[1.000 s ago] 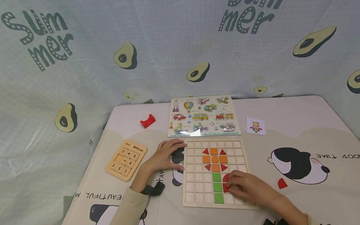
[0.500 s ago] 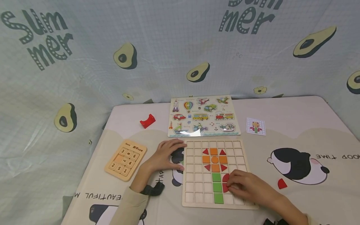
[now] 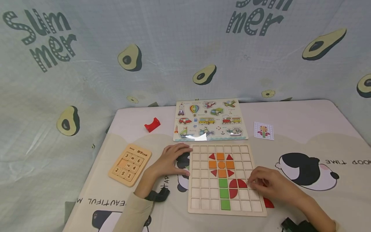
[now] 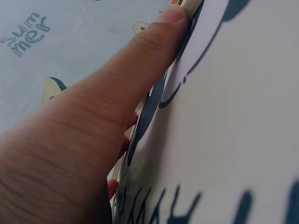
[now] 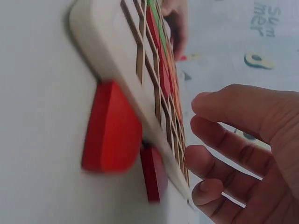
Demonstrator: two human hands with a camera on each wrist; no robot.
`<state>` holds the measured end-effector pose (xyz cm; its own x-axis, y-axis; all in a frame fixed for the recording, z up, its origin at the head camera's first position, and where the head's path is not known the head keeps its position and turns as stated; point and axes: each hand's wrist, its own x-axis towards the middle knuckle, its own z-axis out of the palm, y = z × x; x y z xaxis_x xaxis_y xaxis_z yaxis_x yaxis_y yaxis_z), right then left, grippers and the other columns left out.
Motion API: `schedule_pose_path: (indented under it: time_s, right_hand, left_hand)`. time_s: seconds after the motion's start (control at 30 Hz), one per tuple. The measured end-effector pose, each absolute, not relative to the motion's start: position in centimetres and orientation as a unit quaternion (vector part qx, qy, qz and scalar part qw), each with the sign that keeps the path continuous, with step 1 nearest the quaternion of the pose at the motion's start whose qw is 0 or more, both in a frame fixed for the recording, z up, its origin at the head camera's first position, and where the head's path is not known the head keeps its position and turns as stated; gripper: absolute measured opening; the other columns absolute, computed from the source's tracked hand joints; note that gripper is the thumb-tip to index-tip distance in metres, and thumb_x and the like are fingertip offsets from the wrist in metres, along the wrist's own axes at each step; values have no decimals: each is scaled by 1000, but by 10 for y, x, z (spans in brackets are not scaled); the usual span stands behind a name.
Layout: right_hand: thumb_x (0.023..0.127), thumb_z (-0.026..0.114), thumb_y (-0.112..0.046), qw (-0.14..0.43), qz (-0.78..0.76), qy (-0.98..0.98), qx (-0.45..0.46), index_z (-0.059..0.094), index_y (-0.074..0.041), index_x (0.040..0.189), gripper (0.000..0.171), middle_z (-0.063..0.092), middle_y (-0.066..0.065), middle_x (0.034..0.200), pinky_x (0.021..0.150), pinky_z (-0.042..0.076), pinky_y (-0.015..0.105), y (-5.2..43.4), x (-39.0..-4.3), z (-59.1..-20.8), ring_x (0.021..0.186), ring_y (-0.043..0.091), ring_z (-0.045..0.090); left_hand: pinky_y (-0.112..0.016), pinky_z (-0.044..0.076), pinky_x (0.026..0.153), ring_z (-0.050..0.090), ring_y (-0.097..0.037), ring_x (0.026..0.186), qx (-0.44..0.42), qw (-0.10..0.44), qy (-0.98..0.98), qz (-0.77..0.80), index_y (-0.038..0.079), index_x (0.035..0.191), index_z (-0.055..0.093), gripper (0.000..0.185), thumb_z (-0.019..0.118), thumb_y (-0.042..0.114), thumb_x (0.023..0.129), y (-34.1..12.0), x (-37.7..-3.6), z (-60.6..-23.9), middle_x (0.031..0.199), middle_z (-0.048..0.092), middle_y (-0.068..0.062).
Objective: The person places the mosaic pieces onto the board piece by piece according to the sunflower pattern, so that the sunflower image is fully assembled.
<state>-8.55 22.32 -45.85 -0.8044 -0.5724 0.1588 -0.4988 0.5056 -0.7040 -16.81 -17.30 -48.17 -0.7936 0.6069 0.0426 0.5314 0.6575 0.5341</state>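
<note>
Now the wooden grid board on the table shows an orange-and-red flower on a green stem; the right hand, loosely curled, seemingly holding nothing, has shifted rightward, uncovering red quarter-rounds; the left hand stays flat against the board's edge

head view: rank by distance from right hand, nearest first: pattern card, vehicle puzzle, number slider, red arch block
From the right hand:
1. Pattern card, behind the hand.
2. Vehicle puzzle, behind, to its left.
3. Number slider, far left, past the left hand.
4. Red arch block, back left.
</note>
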Motion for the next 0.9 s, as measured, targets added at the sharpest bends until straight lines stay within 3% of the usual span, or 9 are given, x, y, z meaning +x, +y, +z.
schedule_pose_path:
  time_s: [0.23, 0.57, 0.9]
  right_hand:
    - [75, 80, 1, -6, -383, 855, -350, 69, -22, 91, 30, 60, -13, 86, 55, 41, 14, 243, -92, -469, 69, 0, 48]
    - [76, 78, 1, 67, -390, 839, -374, 69, -21, 99, 33, 61, -6, 98, 59, 44, 16, 264, -95, -469, 75, 3, 52]
    - [73, 82, -1, 49, -380, 841, -383, 67, -20, 100, 36, 60, -9, 93, 57, 44, 15, 265, -97, -470, 70, 1, 51]
  left_hand:
    - [-50, 17, 114, 29, -23, 142, 312, 72, 908, 269, 22, 142, 50, 84, 84, 47, 69, -173, -168, -481, 150, 40, -4]
    - [-50, 16, 114, 29, -22, 142, 308, 74, 910, 268, 23, 143, 49, 84, 84, 48, 70, -174, -168, -481, 151, 39, -3]
    - [-50, 16, 114, 29, -23, 142, 310, 74, 910, 266, 23, 143, 49, 85, 84, 48, 70, -173, -168, -481, 151, 39, -3]
